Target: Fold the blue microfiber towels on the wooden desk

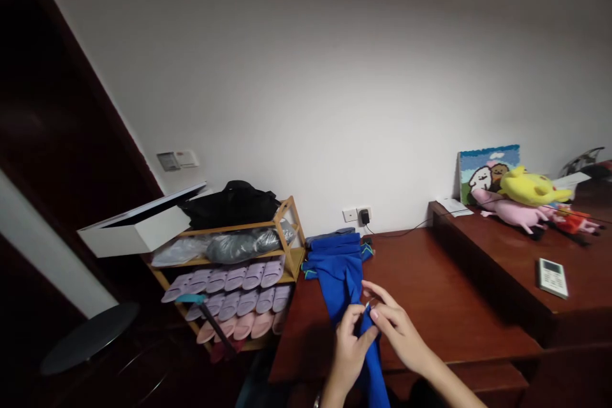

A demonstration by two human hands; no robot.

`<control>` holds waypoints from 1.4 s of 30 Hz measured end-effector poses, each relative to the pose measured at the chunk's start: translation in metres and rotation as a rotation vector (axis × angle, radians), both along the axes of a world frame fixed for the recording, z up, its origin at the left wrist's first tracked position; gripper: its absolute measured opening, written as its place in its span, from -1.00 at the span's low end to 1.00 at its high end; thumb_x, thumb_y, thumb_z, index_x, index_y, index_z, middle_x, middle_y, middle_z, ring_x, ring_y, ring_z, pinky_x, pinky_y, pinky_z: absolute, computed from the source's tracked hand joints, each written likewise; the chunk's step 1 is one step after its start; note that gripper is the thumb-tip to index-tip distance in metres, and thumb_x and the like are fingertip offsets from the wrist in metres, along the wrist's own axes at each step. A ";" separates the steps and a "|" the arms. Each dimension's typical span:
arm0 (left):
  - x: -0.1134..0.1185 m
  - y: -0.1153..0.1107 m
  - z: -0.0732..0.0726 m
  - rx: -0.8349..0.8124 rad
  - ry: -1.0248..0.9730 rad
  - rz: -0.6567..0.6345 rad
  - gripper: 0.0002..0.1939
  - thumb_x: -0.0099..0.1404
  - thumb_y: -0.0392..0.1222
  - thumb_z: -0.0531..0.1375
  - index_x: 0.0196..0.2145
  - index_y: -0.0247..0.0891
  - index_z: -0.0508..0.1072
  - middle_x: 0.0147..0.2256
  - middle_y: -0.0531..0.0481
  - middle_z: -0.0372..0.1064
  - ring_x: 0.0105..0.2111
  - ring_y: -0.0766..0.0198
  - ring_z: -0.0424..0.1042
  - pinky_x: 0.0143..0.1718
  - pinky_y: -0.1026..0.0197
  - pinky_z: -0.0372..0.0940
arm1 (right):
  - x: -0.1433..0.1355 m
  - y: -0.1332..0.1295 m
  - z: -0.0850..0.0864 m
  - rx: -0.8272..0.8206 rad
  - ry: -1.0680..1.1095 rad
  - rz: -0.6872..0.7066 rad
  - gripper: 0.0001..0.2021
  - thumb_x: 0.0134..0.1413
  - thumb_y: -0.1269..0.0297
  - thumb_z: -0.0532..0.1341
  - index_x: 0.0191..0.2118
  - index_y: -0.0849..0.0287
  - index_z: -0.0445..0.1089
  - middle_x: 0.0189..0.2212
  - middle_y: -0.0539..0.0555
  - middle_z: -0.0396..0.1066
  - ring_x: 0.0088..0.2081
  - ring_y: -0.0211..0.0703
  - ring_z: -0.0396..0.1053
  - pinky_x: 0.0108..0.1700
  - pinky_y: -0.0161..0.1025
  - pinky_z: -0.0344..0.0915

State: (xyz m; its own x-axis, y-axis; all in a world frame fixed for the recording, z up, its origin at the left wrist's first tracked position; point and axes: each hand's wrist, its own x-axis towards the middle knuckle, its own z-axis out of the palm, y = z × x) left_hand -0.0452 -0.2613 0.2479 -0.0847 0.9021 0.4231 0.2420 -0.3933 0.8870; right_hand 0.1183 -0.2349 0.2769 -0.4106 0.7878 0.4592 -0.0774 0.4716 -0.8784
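Note:
A long blue garment (339,274) lies over the wooden table, and its near part hangs over the front edge toward me. My left hand (351,341) pinches a narrow fold of the blue cloth from the left side. On the right, my right hand (394,325) closes thumb and index finger on the same fold, with its other fingers raised. Between the fingertips shows a small whitish spot, too small to name. Bright green trim and darker folded cloth (329,237) show at the far end, partly under the garment.
A wooden rack (282,223) with several rows of slippers (246,274), a black bag (232,204) and a white box (138,233) stands left of the table (415,293). Plush toys (526,188) and a white remote (552,277) lie on the raised right surface. A plugged charger's (364,217) cable runs along the wall.

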 end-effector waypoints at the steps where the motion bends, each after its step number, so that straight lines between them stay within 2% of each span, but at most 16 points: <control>1: 0.002 -0.005 0.006 -0.018 -0.040 -0.033 -0.53 0.28 0.29 0.30 -0.17 -0.19 0.51 -0.22 -0.11 0.59 -0.16 0.07 0.57 -0.07 0.12 0.46 | 0.004 -0.006 0.000 -0.013 0.005 0.014 -0.57 0.36 -0.14 0.13 -0.28 0.05 0.58 0.25 0.21 0.40 0.21 0.11 0.38 0.32 0.03 0.23; 4: 0.004 -0.016 0.030 -0.072 -0.082 -0.131 -0.58 0.31 0.21 0.30 -0.10 -0.19 0.52 -0.13 -0.12 0.60 -0.07 0.06 0.56 0.03 0.10 0.42 | 0.011 -0.019 -0.003 -0.052 -0.003 -0.004 -0.59 0.31 -0.17 0.17 -0.02 0.00 0.56 0.06 0.18 0.55 0.14 0.09 0.44 0.29 0.05 0.29; 6: 0.004 -0.022 0.046 -0.079 -0.047 -0.161 -0.60 0.32 0.18 0.30 -0.11 -0.19 0.53 -0.15 -0.10 0.59 -0.08 0.07 0.55 0.02 0.11 0.41 | 0.012 -0.026 -0.004 -0.029 -0.020 -0.044 -0.54 0.27 -0.17 0.22 0.10 0.00 0.50 0.05 0.16 0.55 0.11 0.08 0.46 0.27 0.05 0.32; 10: 0.005 -0.034 0.074 -0.035 0.039 -0.150 -0.63 0.26 0.17 0.34 -0.21 -0.19 0.50 -0.31 0.00 0.54 -0.27 0.17 0.52 -0.21 0.20 0.40 | 0.014 -0.041 0.001 0.057 -0.083 -0.034 -0.50 0.28 -0.15 0.22 0.19 0.01 0.41 0.09 0.16 0.51 0.10 0.05 0.45 0.25 0.02 0.34; 13: 0.005 -0.048 0.095 -0.042 0.198 -0.106 -0.73 0.20 0.04 0.39 -0.29 -0.17 0.51 -0.41 0.09 0.50 -0.37 0.24 0.46 -0.30 0.25 0.34 | 0.019 -0.052 0.007 0.080 -0.105 -0.029 -0.54 0.28 -0.13 0.25 0.17 -0.04 0.39 0.10 0.14 0.48 0.12 0.05 0.42 0.23 0.00 0.33; 16: 0.004 -0.061 0.119 0.009 0.326 -0.025 -0.80 0.24 0.02 0.36 -0.35 -0.15 0.55 -0.41 0.08 0.54 -0.36 0.23 0.49 -0.25 0.23 0.34 | 0.023 -0.060 0.011 0.054 -0.020 -0.015 -0.50 0.24 -0.11 0.30 0.20 -0.06 0.30 -0.10 0.08 0.48 -0.08 -0.05 0.44 0.05 -0.09 0.40; 19: 0.006 -0.069 0.142 0.085 0.317 -0.004 -0.73 0.32 0.08 0.29 -0.37 -0.16 0.56 -0.42 0.07 0.55 -0.37 0.23 0.50 -0.25 0.23 0.36 | 0.025 -0.067 0.012 -0.028 0.086 0.036 -0.35 0.19 -0.12 0.35 0.28 -0.08 0.13 -0.29 -0.06 0.36 -0.28 -0.17 0.36 -0.14 -0.19 0.37; 21: 0.007 -0.071 0.156 0.133 0.290 0.000 -0.69 0.35 0.11 0.26 -0.37 -0.17 0.55 -0.42 0.06 0.55 -0.37 0.23 0.51 -0.25 0.24 0.36 | 0.027 -0.071 0.011 -0.053 0.068 0.066 -0.35 0.13 -0.14 0.38 0.22 -0.06 0.18 -0.32 -0.10 0.30 -0.29 -0.20 0.31 -0.16 -0.22 0.32; 24: 0.003 -0.070 0.174 0.182 0.279 0.014 -0.67 0.37 0.13 0.25 -0.33 -0.18 0.59 -0.38 0.04 0.58 -0.34 0.22 0.53 -0.23 0.25 0.37 | 0.037 -0.072 0.005 -0.062 -0.088 0.102 -0.55 0.09 -0.19 0.38 -0.13 0.05 0.38 -0.39 -0.11 0.28 -0.31 -0.22 0.25 -0.19 -0.25 0.25; 26: -0.009 -0.068 0.187 0.210 0.263 0.053 -0.65 0.36 0.16 0.26 -0.30 -0.18 0.61 -0.34 0.02 0.60 -0.30 0.20 0.54 -0.21 0.25 0.38 | 0.052 -0.070 -0.002 -0.094 -0.188 0.102 -0.54 0.07 -0.22 0.37 -0.33 0.10 0.35 -0.41 -0.10 0.29 -0.31 -0.22 0.24 -0.21 -0.27 0.22; 30: -0.048 -0.065 0.209 0.246 0.123 0.213 -0.58 0.27 0.23 0.32 -0.33 -0.22 0.61 -0.36 0.01 0.58 -0.32 0.19 0.51 -0.24 0.25 0.38 | 0.098 -0.060 -0.017 -0.200 -0.282 0.059 -0.49 0.00 -0.27 0.38 -0.39 0.10 0.29 -0.43 -0.10 0.30 -0.33 -0.21 0.26 -0.28 -0.30 0.22; 32: -0.072 -0.064 0.215 0.238 0.032 0.279 -0.55 0.20 0.25 0.37 -0.36 -0.24 0.60 -0.39 0.01 0.55 -0.37 0.21 0.48 -0.30 0.26 0.37 | 0.127 -0.056 -0.020 -0.214 -0.341 0.038 -0.48 -0.02 -0.27 0.39 -0.39 0.09 0.28 -0.44 -0.11 0.29 -0.33 -0.22 0.25 -0.28 -0.30 0.21; 35: -0.107 -0.065 0.211 0.181 -0.096 0.314 -0.52 0.11 0.25 0.44 -0.38 -0.27 0.59 -0.42 0.02 0.54 -0.43 0.24 0.46 -0.38 0.27 0.36 | 0.172 -0.053 -0.018 -0.193 -0.448 -0.010 -0.48 -0.03 -0.25 0.40 -0.42 0.09 0.24 -0.45 -0.11 0.26 -0.33 -0.22 0.22 -0.26 -0.31 0.19; 38: -0.136 -0.066 0.199 0.068 -0.177 0.294 -0.51 0.04 0.23 0.48 -0.36 -0.28 0.60 -0.43 0.00 0.56 -0.44 0.21 0.49 -0.38 0.24 0.40 | 0.215 -0.053 -0.011 -0.189 -0.528 -0.083 -0.46 -0.03 -0.25 0.39 -0.44 0.08 0.17 -0.45 -0.11 0.22 -0.35 -0.23 0.18 -0.30 -0.33 0.17; 42: -0.163 -0.068 0.177 -0.049 -0.185 0.282 -0.46 -0.06 0.23 0.52 -0.31 -0.28 0.65 -0.40 -0.06 0.61 -0.37 0.11 0.57 -0.29 0.15 0.48 | 0.266 -0.058 0.000 -0.173 -0.587 -0.194 -0.47 -0.03 -0.26 0.37 -0.45 0.07 0.17 -0.46 -0.10 0.23 -0.36 -0.22 0.19 -0.32 -0.34 0.19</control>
